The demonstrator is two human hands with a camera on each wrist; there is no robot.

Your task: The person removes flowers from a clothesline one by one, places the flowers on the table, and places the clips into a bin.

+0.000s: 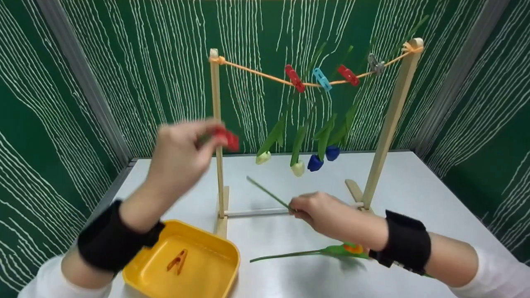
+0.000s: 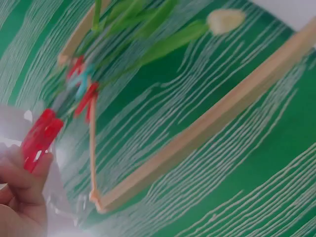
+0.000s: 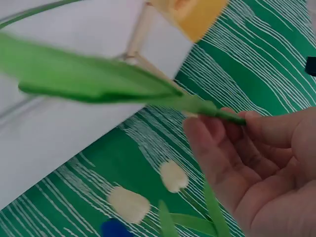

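My left hand [image 1: 182,153] pinches a red clothespin [image 1: 230,140], raised near the left post of a wooden stand; the left wrist view shows the clothespin [image 2: 42,138] at the fingertips. My right hand [image 1: 323,211], lower and in front of the stand, pinches the green stem [image 1: 267,192] of an artificial tulip, its free end pointing up and left. In the right wrist view a long green leaf [image 3: 98,79] extends from the pinched stem; the bloom is out of sight. White tulips [image 1: 297,168] and blue tulips [image 1: 315,163] hang upside down from an orange cord [image 1: 256,73].
Red, light blue [image 1: 322,79] and grey clips sit on the cord between the left post [image 1: 217,103] and right post [image 1: 393,111]. A yellow tray [image 1: 237,269] at front left holds an orange-brown clothespin [image 1: 178,261]. A green stem [image 1: 285,255] with an orange bloom lies below my right forearm.
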